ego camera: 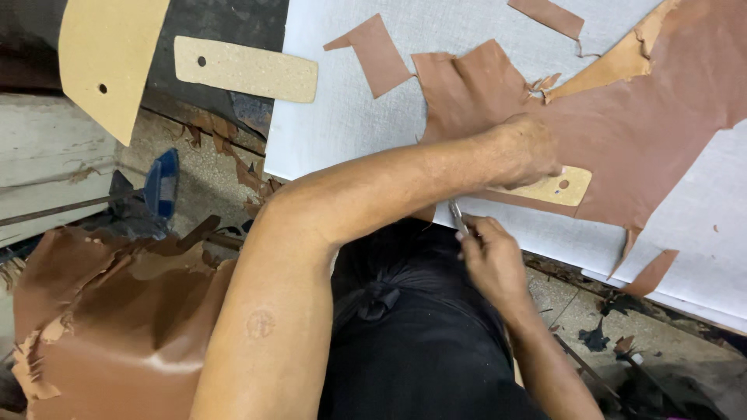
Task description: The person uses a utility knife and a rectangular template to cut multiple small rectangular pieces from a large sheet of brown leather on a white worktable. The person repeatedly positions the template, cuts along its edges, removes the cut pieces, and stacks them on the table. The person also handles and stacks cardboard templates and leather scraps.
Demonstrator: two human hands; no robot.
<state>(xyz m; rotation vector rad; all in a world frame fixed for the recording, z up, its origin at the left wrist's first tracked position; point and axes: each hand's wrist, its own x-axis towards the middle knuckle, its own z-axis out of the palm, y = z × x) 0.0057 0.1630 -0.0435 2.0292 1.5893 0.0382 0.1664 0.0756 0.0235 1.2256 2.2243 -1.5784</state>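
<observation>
Our left hand (525,152), fingers pressed flat, pins a tan perforated cardboard template (556,187) onto brown leather sheet (638,117); right hand (490,260) pinches a thin metal blade (457,216) (near edge).

Under my left hand (529,152) I see a matt, speckled, cardboard-like template (556,187) on a brown leather sheet (638,117), smooth and matt on top, with a paler, rougher tan underside at its torn edge. My right hand (490,260) holds a thin metal blade (457,215) with a dull shine. The table (334,117) has a white, finely woven, cloth-like surface, and the leather heap (117,327) on the floor looks glossier.
</observation>
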